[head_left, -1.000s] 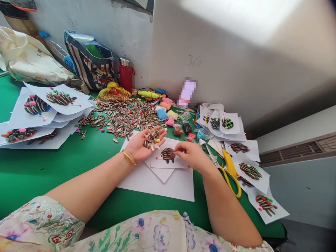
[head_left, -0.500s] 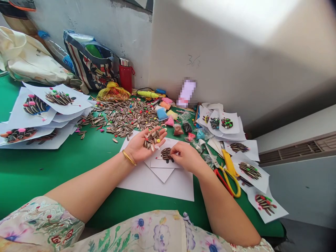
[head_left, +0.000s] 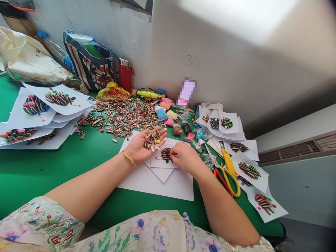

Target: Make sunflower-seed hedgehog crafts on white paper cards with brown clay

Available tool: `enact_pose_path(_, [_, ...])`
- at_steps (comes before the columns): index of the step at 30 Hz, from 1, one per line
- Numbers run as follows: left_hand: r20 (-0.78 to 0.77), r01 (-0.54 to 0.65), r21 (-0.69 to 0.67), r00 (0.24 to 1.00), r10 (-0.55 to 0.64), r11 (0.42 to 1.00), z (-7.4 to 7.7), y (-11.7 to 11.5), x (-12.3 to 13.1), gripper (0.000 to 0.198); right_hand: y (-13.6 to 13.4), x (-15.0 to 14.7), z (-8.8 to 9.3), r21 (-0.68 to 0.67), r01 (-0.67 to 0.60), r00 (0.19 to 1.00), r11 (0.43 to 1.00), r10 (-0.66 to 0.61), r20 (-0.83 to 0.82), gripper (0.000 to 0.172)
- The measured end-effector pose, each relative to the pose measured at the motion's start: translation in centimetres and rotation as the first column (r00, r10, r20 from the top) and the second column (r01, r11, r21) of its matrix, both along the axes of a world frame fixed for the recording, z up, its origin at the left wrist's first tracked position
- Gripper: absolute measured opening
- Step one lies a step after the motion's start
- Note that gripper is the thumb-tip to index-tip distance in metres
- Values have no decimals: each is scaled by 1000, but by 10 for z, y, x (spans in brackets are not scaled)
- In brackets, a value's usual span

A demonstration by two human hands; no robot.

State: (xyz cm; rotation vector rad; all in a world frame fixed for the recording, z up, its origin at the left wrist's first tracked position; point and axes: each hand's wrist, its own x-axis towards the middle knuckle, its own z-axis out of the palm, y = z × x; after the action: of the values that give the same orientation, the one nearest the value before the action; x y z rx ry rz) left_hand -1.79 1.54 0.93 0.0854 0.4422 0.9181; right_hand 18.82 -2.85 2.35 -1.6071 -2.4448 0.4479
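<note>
Shifted toward nine o'clock, our right hand [head_left: 186,157] pinches at the seed hedgehog [head_left: 165,153], fingertip contents hidden; our spread left hand [head_left: 137,147], if tilted, could spill its seeds [head_left: 151,140].

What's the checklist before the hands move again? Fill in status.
1. Left hand palm up, striped seeds in it: ok.
2. Right hand at the seed-covered figure: ok.
3. Seed in the right fingertips: cannot tell, fingers hide it.
4. Card on the white sheets: ok.
5. Yellow-handled scissors well away from the right arm: not ok, right beside it.
6. Seed pile contained: not ok, spread loose over the green tabletop.
</note>
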Motion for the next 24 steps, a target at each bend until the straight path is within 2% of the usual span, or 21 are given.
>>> enact_pose_path(8, [-2,1,-11,1000,-1,1000,0,0,0,41,0,-2,0,3,-10,999,1000,10,37,15])
enact_pose_path(13, [-4,3,-6,1000,-3,1000,2,-1,0,41,-4,2,9,-47,30,999,998,-32,-39,11])
enact_pose_path(18, [9,26,-22,1000,-26,999,3,-5,3,41,-10,-3,18,82,57,972,995,-36,-231,10])
enact_pose_path(21, [9,63,-27,998,-63,998,4,-9,8,43,-12,-13,19,174,27,945,984,31,-326,12])
enact_pose_path(24, [-3,87,-23,996,-87,996,7,-14,11,43,-13,-22,17,225,-41,929,973,120,-349,8])
